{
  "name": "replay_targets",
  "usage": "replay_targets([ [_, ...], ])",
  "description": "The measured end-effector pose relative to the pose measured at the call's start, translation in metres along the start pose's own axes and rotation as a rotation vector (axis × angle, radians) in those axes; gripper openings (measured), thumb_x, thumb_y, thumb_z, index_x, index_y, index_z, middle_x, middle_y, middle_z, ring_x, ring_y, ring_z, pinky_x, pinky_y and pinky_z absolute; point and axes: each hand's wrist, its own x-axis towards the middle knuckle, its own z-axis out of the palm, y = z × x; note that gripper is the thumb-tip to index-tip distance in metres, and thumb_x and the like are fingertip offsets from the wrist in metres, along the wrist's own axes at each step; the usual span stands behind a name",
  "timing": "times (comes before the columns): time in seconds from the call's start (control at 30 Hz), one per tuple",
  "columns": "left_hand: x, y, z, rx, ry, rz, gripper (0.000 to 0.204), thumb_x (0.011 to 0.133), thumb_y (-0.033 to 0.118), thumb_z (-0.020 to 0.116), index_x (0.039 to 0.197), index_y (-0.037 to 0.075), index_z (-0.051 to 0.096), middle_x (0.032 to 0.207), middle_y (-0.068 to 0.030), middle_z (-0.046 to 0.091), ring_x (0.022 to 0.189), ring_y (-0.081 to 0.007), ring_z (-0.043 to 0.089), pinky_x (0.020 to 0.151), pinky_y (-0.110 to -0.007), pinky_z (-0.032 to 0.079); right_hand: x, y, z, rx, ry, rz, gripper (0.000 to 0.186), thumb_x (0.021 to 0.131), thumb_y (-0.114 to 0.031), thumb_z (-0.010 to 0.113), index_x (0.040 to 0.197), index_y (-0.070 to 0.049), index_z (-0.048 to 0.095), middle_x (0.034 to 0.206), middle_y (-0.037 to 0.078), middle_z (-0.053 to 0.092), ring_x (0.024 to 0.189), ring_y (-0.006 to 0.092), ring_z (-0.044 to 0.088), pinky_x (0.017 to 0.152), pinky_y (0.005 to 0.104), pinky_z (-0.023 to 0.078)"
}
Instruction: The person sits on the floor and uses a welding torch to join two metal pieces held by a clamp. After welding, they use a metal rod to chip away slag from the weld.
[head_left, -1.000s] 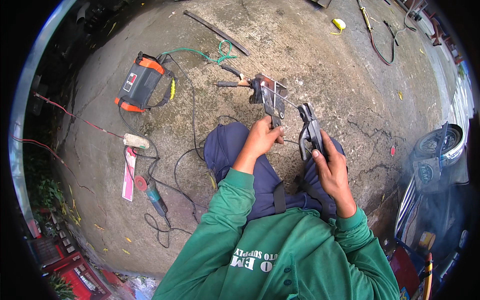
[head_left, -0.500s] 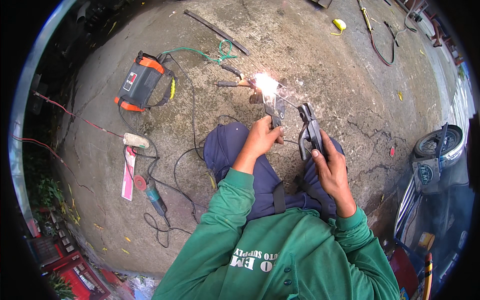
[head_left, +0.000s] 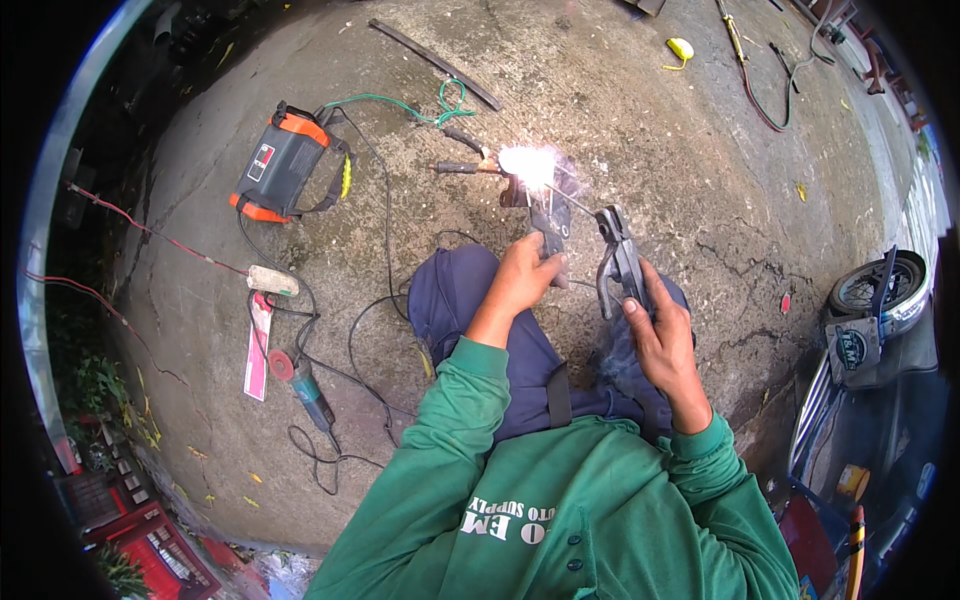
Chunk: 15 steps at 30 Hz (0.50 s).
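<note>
My left hand [head_left: 522, 272] is closed around the near end of a dark flat metal piece [head_left: 549, 222]. The far end of that piece runs up to a bright white welding arc. My right hand [head_left: 660, 338] grips a black electrode holder [head_left: 622, 256], with a thin welding rod [head_left: 574, 202] slanting from its jaws to the arc. Glare hides the rod's tip and the spot it touches. Left of the glare, a ground clamp [head_left: 458, 168] with dark handles reaches toward the work, its jaws partly washed out.
An orange-and-black welding machine [head_left: 285, 165] stands on the concrete at left. Below it lie an angle grinder [head_left: 310, 395], a pink-and-white strip [head_left: 257, 350] and trailing cables. A metal bar [head_left: 435, 64] lies far off. To the right is a wheeled vehicle [head_left: 875, 285].
The arc's glare has spread a little to the left and changed shape. Pale smoke now drifts over my right knee. Both hands stay almost in the same place.
</note>
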Motion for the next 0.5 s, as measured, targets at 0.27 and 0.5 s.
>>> replay_targets([
  [0.27,-0.001,0.008,-0.001,0.001,-0.049,-0.078,0.016,0.098,0.004,0.064,0.108,-0.007,0.059,0.095,-0.0168,0.073,0.075,-0.0228,0.076,0.070,-0.034,0.058,-0.003,0.004,-0.001,0.007,0.063,-0.059,0.056,0.104,-0.014,0.062,0.154,0.007,0.046,0.130,0.029,0.069,0.122,0.0369,0.070,0.104,0.0399,0.050],
  [0.5,0.000,0.007,-0.001,-0.026,-0.054,-0.093,0.014,0.099,0.003,0.063,0.107,-0.006,0.057,0.093,-0.0162,0.072,0.073,-0.0225,0.075,0.069,-0.034,0.059,-0.005,0.002,0.000,-0.015,0.061,-0.069,0.056,0.104,-0.013,0.062,0.154,0.006,0.046,0.126,0.029,0.070,0.119,0.0364,0.071,0.103,0.0385,0.050],
])
